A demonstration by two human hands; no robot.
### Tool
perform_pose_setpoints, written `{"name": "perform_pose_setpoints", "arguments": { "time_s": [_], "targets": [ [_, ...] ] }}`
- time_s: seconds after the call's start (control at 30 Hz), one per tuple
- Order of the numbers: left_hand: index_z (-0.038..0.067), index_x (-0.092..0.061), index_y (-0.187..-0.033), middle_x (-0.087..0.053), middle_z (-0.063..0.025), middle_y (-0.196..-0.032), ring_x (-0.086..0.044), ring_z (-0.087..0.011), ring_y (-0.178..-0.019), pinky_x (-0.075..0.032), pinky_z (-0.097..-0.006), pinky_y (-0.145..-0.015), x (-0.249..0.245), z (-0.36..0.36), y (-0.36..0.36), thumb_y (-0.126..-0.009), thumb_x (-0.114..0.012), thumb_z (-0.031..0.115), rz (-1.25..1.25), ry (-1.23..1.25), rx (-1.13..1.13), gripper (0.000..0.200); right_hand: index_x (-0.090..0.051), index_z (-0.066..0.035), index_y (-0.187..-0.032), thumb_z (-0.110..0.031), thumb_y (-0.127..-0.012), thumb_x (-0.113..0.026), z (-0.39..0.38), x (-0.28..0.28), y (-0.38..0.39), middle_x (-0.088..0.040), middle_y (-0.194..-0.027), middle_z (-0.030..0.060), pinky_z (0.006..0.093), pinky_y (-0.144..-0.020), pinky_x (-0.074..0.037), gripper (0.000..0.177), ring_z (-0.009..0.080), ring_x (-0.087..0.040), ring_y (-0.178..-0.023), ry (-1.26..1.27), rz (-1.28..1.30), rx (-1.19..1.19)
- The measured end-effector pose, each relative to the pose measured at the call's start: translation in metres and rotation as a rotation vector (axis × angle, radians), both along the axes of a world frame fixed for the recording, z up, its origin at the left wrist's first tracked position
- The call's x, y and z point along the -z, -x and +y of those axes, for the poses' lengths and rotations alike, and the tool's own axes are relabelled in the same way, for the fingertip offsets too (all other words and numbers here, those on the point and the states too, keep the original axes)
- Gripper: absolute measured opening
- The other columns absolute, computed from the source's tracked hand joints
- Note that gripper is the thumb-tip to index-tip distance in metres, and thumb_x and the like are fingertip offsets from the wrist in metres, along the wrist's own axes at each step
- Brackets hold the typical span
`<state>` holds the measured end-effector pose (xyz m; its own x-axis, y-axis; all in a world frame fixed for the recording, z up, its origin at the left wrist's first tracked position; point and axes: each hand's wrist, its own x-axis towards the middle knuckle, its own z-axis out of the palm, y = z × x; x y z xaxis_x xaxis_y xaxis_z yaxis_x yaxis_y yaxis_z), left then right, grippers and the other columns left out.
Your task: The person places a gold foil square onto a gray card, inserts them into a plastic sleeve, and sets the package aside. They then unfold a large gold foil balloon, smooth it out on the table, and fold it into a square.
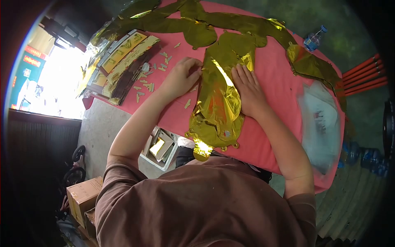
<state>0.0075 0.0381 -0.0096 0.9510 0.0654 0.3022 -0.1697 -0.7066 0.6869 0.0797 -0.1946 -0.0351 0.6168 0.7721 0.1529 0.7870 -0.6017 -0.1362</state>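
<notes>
A flat gold foil balloon (220,82) lies crumpled across the pink-covered table in front of me, its lower end hanging over the near edge. My right hand (249,90) rests flat on its right side, fingers stretched out and close together. At the balloon's upper left edge is my left hand (183,76), with the fingers curled in and the thumb near them. Whatever those fingertips pinch is hidden. Several small pale pieces (149,86) are scattered left of that hand, and one small pale piece (188,103) lies just below it.
Stacked printed packets (123,61) stand at the table's left. More gold foil (242,22) runs along the far edge. Clear plastic bags (320,123) lie at the right, and a bottle (312,41) stands at the far right. Below are a white bin (162,150) and a cardboard box (84,193).
</notes>
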Motion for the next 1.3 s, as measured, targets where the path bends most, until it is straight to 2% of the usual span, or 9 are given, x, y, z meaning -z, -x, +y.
{"name": "perform_pose_setpoints", "arguments": {
  "time_s": [0.13,0.2,0.23,0.3,0.63,0.93,1.1,1.2,1.3],
  "targets": [
    [0.0,-0.051,-0.115,-0.053,-0.019,-0.118,-0.051,-0.0311,-0.11,-0.04,-0.0397,-0.093,0.004,-0.007,-0.003,-0.088,-0.054,0.019,-0.022,-0.022,0.183,0.033,-0.018,-0.002,-0.142,-0.022,-0.082,-0.053,0.0,0.0,0.0,-0.019,-0.147,0.0176,0.041,-0.112,-0.012,0.072,0.0301,-0.015,-0.137,-0.033,0.017,-0.016],
    [-0.001,-0.043,-0.127,-0.045,-0.0192,-0.131,-0.038,-0.0308,-0.126,-0.029,-0.0421,-0.104,0.008,-0.013,0.001,-0.091,-0.049,0.025,-0.006,-0.284,0.301,0.045,-0.018,-0.001,-0.141,-0.025,-0.081,-0.055,-0.001,0.002,-0.002,-0.019,-0.147,0.0185,0.0416,-0.111,-0.013,0.074,0.0307,-0.016,-0.137,0.016,-0.046,-0.019],
    [-0.001,-0.043,-0.127,-0.045,-0.0192,-0.131,-0.038,-0.0308,-0.126,-0.029,-0.0421,-0.104,0.009,-0.017,0.003,-0.091,-0.049,0.025,-0.007,-0.283,0.302,0.045,-0.018,-0.001,-0.141,-0.025,-0.081,-0.055,-0.001,0.001,-0.002,-0.019,-0.147,0.0185,0.0416,-0.111,-0.013,0.074,0.0307,-0.016,-0.137,0.017,-0.046,-0.018],
    [0.002,-0.036,-0.134,-0.034,-0.016,-0.141,-0.025,-0.0277,-0.134,-0.02,-0.0435,-0.109,0.01,-0.024,0.01,-0.093,-0.044,0.031,0.028,-0.489,0.388,0.051,-0.019,-0.001,-0.141,-0.028,-0.082,-0.054,-0.001,-0.003,0.0,-0.019,-0.147,0.0192,0.0418,-0.111,-0.014,0.074,0.0315,-0.018,-0.136,0.026,-0.036,-0.026],
    [0.004,-0.027,-0.14,-0.029,-0.012,-0.144,-0.022,-0.0262,-0.136,-0.015,-0.042,-0.111,0.002,-0.027,0.024,-0.093,-0.039,0.04,0.015,-0.6,0.505,0.06,-0.023,0.0,-0.14,-0.032,-0.085,-0.051,0.004,-0.007,0.003,-0.023,-0.145,0.0197,0.042,-0.111,-0.014,0.069,0.0316,-0.019,-0.136,-0.025,0.021,0.018],
    [0.002,-0.028,-0.138,-0.032,-0.0155,-0.142,-0.024,-0.0274,-0.135,-0.017,-0.0432,-0.111,-0.002,-0.044,0.043,-0.09,-0.045,0.044,-0.002,-0.567,0.448,0.066,-0.025,0.0,-0.139,-0.019,-0.089,-0.042,0.002,0.0,0.001,-0.022,-0.146,0.0184,0.0422,-0.111,-0.013,0.056,0.0307,-0.019,-0.136,-0.025,-0.028,-0.007],
    [0.001,-0.034,-0.136,-0.031,-0.0155,-0.142,-0.025,-0.0284,-0.134,-0.018,-0.0434,-0.11,-0.003,-0.047,0.05,-0.089,-0.047,0.044,0.001,-0.591,0.505,0.065,-0.029,0.002,-0.137,-0.036,-0.094,-0.032,0.004,0.0,-0.001,-0.025,-0.144,0.0194,0.0423,-0.111,-0.013,0.057,0.0316,-0.02,-0.135,-0.081,0.03,0.012],
    [0.003,-0.028,-0.139,-0.026,-0.0155,-0.145,-0.02,-0.0278,-0.136,-0.015,-0.0428,-0.111,-0.01,-0.047,0.054,-0.091,-0.046,0.042,0.068,-0.594,0.538,0.064,-0.029,0.002,-0.137,-0.044,-0.095,-0.028,0.004,0.0,-0.002,-0.027,-0.143,0.0199,0.0425,-0.111,-0.013,0.063,0.032,-0.021,-0.135,-0.102,0.029,0.01],
    [0.003,-0.03,-0.138,-0.026,-0.0158,-0.145,-0.021,-0.0283,-0.136,-0.016,-0.0426,-0.111,-0.01,-0.048,0.058,-0.09,-0.048,0.04,0.072,-0.565,0.557,0.064,-0.029,0.003,-0.137,-0.046,-0.094,-0.029,0.003,0.0,-0.002,-0.026,-0.144,0.0196,0.0432,-0.11,-0.014,0.065,0.0326,-0.02,-0.135,-0.072,0.016,0.008]
  ]
}}
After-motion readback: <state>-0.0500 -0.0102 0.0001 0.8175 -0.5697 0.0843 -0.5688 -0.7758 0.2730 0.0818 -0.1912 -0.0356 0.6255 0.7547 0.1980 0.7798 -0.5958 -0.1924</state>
